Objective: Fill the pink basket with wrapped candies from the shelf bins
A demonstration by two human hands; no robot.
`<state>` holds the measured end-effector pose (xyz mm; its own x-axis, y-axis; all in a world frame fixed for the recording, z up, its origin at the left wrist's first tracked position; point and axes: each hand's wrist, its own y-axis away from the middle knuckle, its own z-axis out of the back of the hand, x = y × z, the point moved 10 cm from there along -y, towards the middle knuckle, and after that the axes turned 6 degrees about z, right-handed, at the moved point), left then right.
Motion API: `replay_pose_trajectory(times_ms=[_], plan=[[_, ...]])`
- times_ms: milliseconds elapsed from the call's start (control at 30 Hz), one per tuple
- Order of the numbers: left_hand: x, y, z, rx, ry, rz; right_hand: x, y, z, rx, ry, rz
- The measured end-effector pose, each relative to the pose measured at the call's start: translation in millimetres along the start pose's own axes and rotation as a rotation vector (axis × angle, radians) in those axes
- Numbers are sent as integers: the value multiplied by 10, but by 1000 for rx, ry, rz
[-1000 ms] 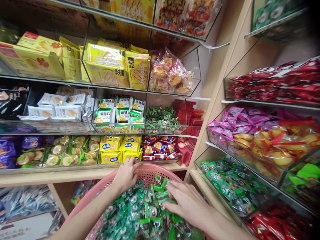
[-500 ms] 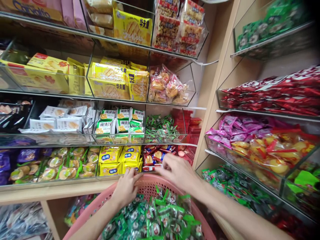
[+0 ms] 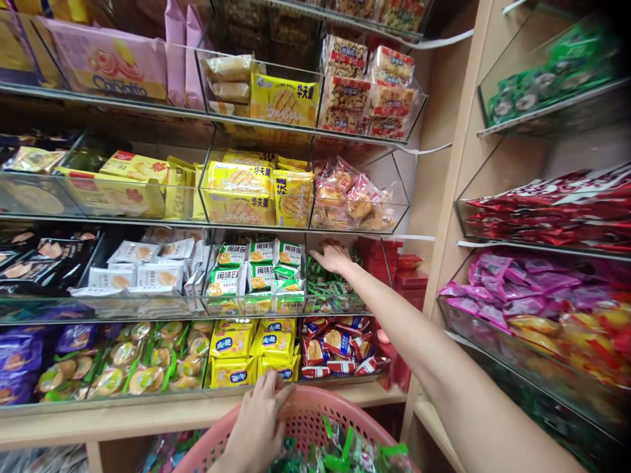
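My left hand (image 3: 263, 414) grips the far rim of a pink perforated plastic basket (image 3: 325, 398), its fingers bent over the edge. Inside the basket lie several green-wrapped candies (image 3: 345, 453). My right hand (image 3: 334, 257) reaches over the clear front panel into a shelf compartment of small green-wrapped candies (image 3: 328, 282). Its fingers are apart and lie over those candies; the fingertips are partly hidden, and no candy shows in them. Left of this hand are white and green cracker packets (image 3: 256, 269).
Clear shelf dividers and front panels edge the compartments. Below my right hand lie red biscuit packets (image 3: 340, 345), with yellow packets (image 3: 254, 351) beside them. Red packs (image 3: 409, 276) stand right of my wrist. A side shelf on the right holds pink-wrapped sweets (image 3: 522, 282).
My right hand has risen from above the basket's far rim into the green candy compartment. My left hand stays on the rim. The view has shifted, so the shelves appear lower and further right.
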<state>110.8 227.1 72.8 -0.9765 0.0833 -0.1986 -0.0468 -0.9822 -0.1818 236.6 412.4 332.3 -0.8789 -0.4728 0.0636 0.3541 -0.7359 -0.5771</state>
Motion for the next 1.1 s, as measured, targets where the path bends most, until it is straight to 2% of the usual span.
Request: replay_pose_trajectory(times_ms=[200, 333, 500, 867, 967, 1100], plan=[[-13, 2, -15, 4, -23, 7, -242, -178, -369, 101, -104, -89], [-28, -9, -22, -1, -15, 10, -330, -158, -438, 92, -134, -94], [-48, -2, -20, -9, -1, -3, -370, -124, -352, 1, -203, -134], [-63, 14, 5, -23, 21, -12, -244, -18, -213, -36, -303, -100], [-56, 17, -1, -15, 6, -4, -290, 8, -100, -132, -404, -103], [-52, 19, -18, -2, -8, 0, -456, 43, 25, -252, -507, -175]])
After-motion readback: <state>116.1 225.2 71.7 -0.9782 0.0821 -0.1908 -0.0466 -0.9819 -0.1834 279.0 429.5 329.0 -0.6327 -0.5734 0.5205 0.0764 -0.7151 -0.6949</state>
